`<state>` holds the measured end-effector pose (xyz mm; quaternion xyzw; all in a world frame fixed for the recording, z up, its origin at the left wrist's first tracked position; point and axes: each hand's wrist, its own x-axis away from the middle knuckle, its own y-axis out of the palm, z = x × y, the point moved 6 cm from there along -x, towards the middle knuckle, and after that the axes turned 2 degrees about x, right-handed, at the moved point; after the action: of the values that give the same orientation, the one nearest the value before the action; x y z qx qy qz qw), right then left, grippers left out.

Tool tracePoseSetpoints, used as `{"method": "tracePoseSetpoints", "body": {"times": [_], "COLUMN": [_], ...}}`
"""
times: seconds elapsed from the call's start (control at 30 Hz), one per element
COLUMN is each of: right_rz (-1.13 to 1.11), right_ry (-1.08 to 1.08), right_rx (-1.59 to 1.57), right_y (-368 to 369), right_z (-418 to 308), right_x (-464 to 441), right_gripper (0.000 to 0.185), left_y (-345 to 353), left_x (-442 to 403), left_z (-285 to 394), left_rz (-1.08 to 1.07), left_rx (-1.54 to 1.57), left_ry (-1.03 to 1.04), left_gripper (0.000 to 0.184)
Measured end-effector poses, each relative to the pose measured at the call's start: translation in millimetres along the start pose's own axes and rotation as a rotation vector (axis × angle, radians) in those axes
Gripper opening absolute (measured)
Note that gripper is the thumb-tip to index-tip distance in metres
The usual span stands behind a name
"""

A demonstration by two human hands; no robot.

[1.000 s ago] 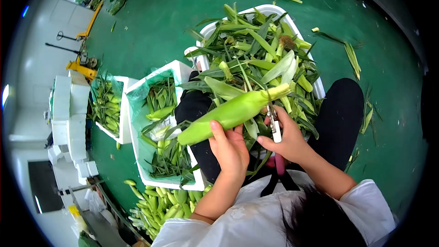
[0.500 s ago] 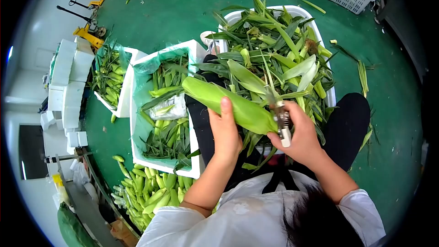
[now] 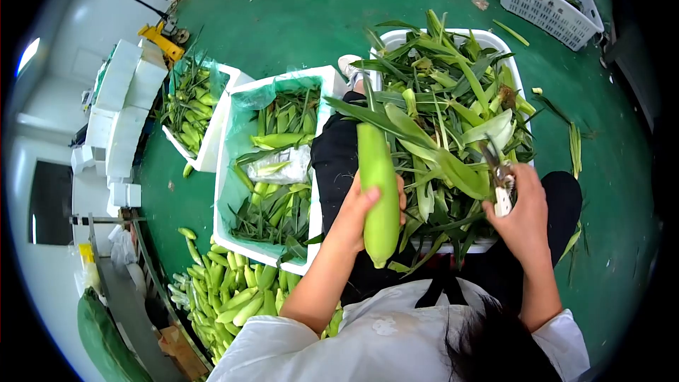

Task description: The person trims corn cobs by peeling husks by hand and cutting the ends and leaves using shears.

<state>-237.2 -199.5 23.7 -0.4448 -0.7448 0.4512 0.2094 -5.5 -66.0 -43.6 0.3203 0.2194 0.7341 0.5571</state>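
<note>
My left hand [image 3: 352, 213] is wrapped round a green ear of corn [image 3: 379, 201] in its husk, which stands nearly upright above my lap. My right hand [image 3: 525, 213] holds pruning shears [image 3: 503, 194] with white handles, blades pointing up and away from me. A loose husk leaf [image 3: 460, 175] lies between the two hands; whether my right fingers touch it, I cannot tell. Beneath and beyond both hands is a white tub [image 3: 522, 78] heaped with green husks and leaves [image 3: 453, 92].
To the left, a white foam box [image 3: 221, 194] lined with green film holds unhusked corn and a clear plastic bag [image 3: 286, 165]. Another foam box [image 3: 212, 155] of corn sits behind it. Trimmed ears [image 3: 233, 290] are piled at lower left. A white crate [image 3: 548, 10] stands far right.
The corn has swung from slanting across to nearly upright, in my left hand. My right hand with the shears has moved right, away from the ear's end. The view has shifted slightly.
</note>
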Motion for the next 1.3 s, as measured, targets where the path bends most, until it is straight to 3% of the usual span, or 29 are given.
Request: {"method": "tracePoseSetpoints", "body": {"times": [0.07,0.13,0.2,0.33,0.37,0.4,0.53,0.57,0.67,0.83,0.9,0.97,1.0,1.13,1.17,1.2,1.27,1.3], "right_rz": [-0.214,-0.741,-0.927,-0.771,-0.876,-0.962,-0.715,-0.657,-0.562,-0.574,-0.571,-0.434,-0.367,-0.398,-0.399,-0.71,-0.706,-0.695], "right_ry": [-0.031,0.141,0.073,-0.355,-0.247,0.057,0.434,0.431,0.426,0.401,0.375,0.053,-0.101,-0.239,-0.162,0.242,0.53,0.572], "right_rx": [-0.351,-0.998,-1.111,-0.961,-0.933,-1.081,-1.394,-1.455,-1.527,-1.441,-1.356,-0.946,-0.737,-0.756,-1.0,-1.269,-1.565,-1.749], "right_y": [7,28,41,34,32,37,39,37,28,21,25,19,15,15,28,30,34,40], "right_z": [-6,-16,-20,-38,-42,-38,-20,-24,-37,-47,-43,-39,-40,-52,-48,-52,-55,-57], "right_x": [12,21,24,9,8,14,20,18,17,12,8,-3,-6,-5,-1,9,23,26], "right_gripper": [0.067,0.074,0.074,0.071,0.059,0.041,0.024,0.024,0.028,0.028,0.029,0.031,0.032,0.032,0.03,0.03,0.031,0.033], "left_y": [1,8,15,19,17,17,34,44,68,74,75,74,75,71,69,53,50,45], "left_x": [9,15,20,23,24,24,12,9,-2,-7,-9,-11,-13,-15,-16,-17,-15,-13], "left_z": [4,9,14,6,-1,-7,4,12,18,29,33,36,37,33,32,18,-5,-17], "left_rz": [0.091,-0.057,-0.205,-0.359,-0.354,-0.348,-0.186,-0.161,-0.271,-0.133,-0.211,-0.269,-0.305,-0.486,-0.546,-0.588,-0.604,-0.536], "left_rx": [-0.384,-0.638,-0.646,-0.64,-0.59,-0.541,-0.84,-1.054,-1.232,-1.353,-1.479,-1.574,-1.558,-1.32,-1.261,-1.053,-0.623,-0.482], "left_ry": [0.043,0.036,-0.078,-0.252,-0.291,-0.326,-0.073,0.153,0.419,0.547,0.518,0.447,0.391,0.228,0.211,0.15,0.116,0.032], "left_gripper": [0.084,0.081,0.083,0.079,0.078,0.078,0.071,0.065,0.062,0.063,0.062,0.062,0.061,0.061,0.062,0.06,0.059,0.061]}}
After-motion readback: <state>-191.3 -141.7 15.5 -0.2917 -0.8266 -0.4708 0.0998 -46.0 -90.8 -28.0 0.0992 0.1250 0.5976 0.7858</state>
